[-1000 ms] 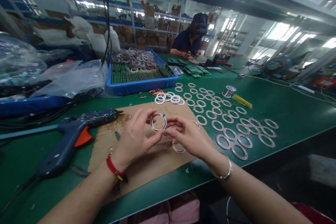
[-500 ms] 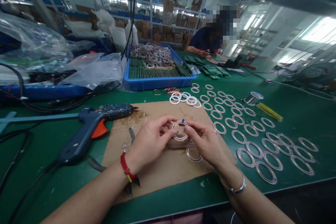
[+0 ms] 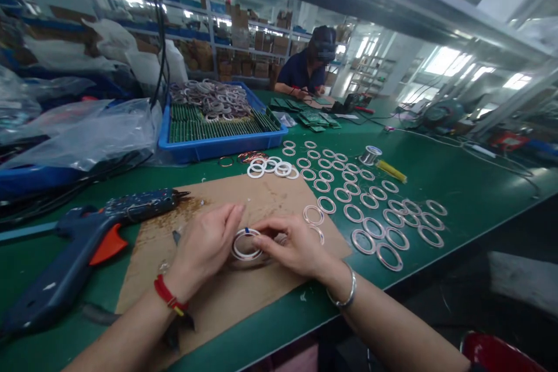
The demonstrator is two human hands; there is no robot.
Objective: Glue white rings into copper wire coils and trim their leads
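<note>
Head view, spool label: on the wire spool [image 3: 370,155], right of centre, print too small to read.
Cardboard [image 3: 235,296]: brown, matte, stained at upper left.
Glue gun [image 3: 76,250]: dark-blue plastic, orange trigger, frame left.
Ring [image 3: 247,257]: white, flat, round, blue tab [image 3: 247,231] on top; lower centre.
Right hand [image 3: 296,244]: thumb and fingers pinching its right edge.
Left hand [image 3: 203,238]: fingers curled beside its left edge; cannot tell whether gripping.

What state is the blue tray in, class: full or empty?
Well filled, not empty: the blue tray holds closely packed green boards, with rings heaped on top.
</note>
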